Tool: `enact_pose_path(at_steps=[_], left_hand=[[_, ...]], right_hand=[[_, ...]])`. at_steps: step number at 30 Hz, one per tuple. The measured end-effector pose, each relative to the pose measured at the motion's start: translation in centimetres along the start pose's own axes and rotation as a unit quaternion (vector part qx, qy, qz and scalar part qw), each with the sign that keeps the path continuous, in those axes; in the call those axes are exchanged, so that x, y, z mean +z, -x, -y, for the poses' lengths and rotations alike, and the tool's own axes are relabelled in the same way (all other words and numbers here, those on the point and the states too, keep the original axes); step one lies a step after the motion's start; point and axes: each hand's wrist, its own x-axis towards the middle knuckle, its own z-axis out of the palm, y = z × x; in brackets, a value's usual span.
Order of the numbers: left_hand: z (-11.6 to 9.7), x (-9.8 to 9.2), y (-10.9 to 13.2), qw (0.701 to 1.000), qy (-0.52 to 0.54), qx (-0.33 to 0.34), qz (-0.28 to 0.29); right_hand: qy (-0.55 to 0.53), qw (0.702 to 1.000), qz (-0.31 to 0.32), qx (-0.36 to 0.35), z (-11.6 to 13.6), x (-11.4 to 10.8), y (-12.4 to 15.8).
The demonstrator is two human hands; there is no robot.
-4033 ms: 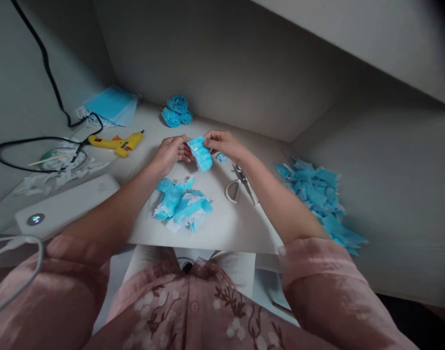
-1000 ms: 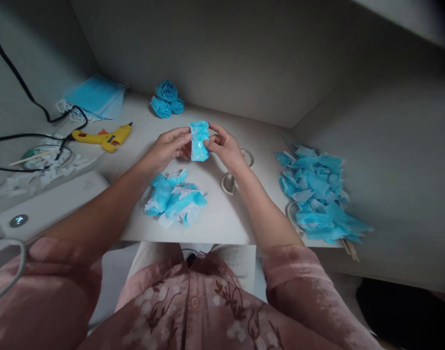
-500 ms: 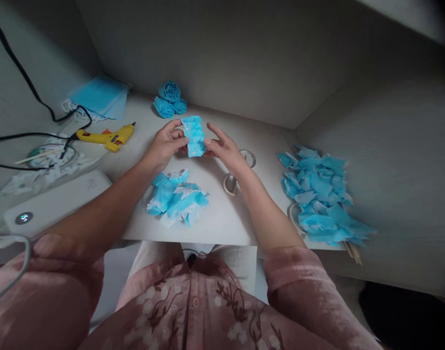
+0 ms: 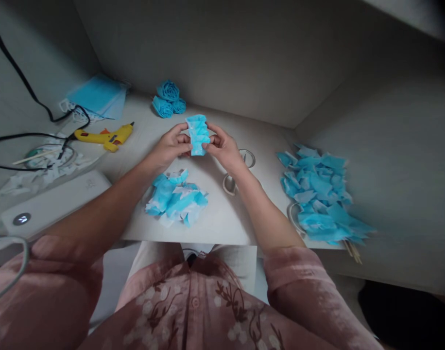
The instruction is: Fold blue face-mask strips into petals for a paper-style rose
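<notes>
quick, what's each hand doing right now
Left hand: closed, pinching the left edge of the pleated blue piece.
Right hand: closed, pinching its right edge.

No legible text or numbers

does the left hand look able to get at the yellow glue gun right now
Probably yes: the yellow glue gun lies to the left of the left hand, with nothing visible between them. That hand's fingers are holding the blue piece, but the right hand grips it too.
</notes>
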Motion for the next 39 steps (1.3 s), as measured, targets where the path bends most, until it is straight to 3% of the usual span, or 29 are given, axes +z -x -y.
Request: enact_pose_path(at_steps=[9,15,25,31,39], left_hand=[[0.4,-0.5,-0.5,1.0,0.009,0.025,0.014],[0.4,-0.6,-0.5,1.0,0.007,0.024,-0.012],[0.3,-0.5,-0.4,0.999,0.006,0.03,-0.019],[-0.1,-0.1,-0.2,0.999,0.001,0.015,-0.03],[-0.8,0.0,0.2,0.998,0.012,-0.005,-0.068]], right_hand=[[-0.04,0.999,0.008,0.032,0.3,-0.7,-0.1],[-0.082,0.994,0.002,0.077,1.6,-0.9,0.7],[-0.094,0.993,0.003,0.077,1.5,-1.0,0.7],[-0.095,0.992,-0.033,0.078,1.0,-0.5,0.2],[-0.039,0.997,-0.015,0.06,0.8,-3.3,-2.2]])
